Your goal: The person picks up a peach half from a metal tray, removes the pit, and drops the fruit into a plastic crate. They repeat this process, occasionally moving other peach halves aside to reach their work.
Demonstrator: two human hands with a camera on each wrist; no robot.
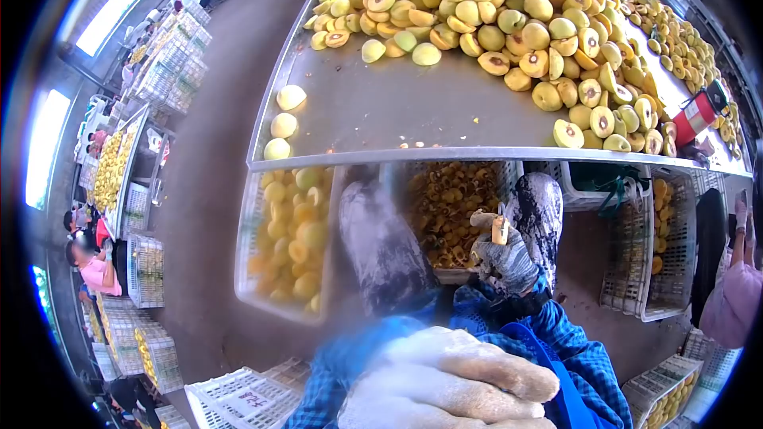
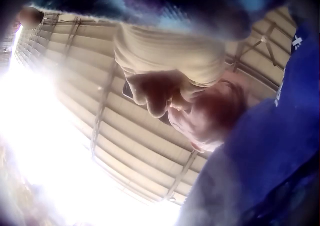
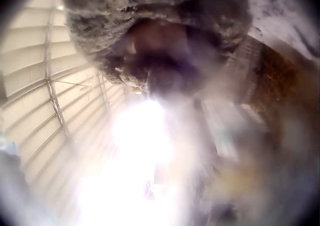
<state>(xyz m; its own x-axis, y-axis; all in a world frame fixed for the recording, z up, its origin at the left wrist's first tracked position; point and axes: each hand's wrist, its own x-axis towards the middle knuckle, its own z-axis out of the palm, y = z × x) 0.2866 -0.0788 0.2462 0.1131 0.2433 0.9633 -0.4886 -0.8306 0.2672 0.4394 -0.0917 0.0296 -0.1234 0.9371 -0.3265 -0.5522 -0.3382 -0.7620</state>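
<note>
My left hand (image 1: 445, 381), in a whitish work glove, is raised close below the head camera with its fingers bent. In the left wrist view that gloved hand (image 2: 170, 61) overlaps a person's face; its palm side is in shadow and I cannot tell if it holds anything. Lower down, between the knees, my right hand (image 1: 509, 258) wears a stained grey glove and grips a small tool with a tan, block-like end (image 1: 499, 229). Beyond it sits a crate of brown-orange fruit scraps (image 1: 457, 210). The right wrist view shows the dirty glove (image 3: 160, 16) against glare.
A metal table (image 1: 381, 103) carries a heap of yellow stone fruit (image 1: 477, 8), many halved. Three pale fruits (image 1: 284, 125) line its left edge. A red flask (image 1: 699, 115) lies at right. A fruit-filled crate (image 1: 286, 230) stands by the left knee; an upturned-looking white crate (image 1: 246, 397) is behind.
</note>
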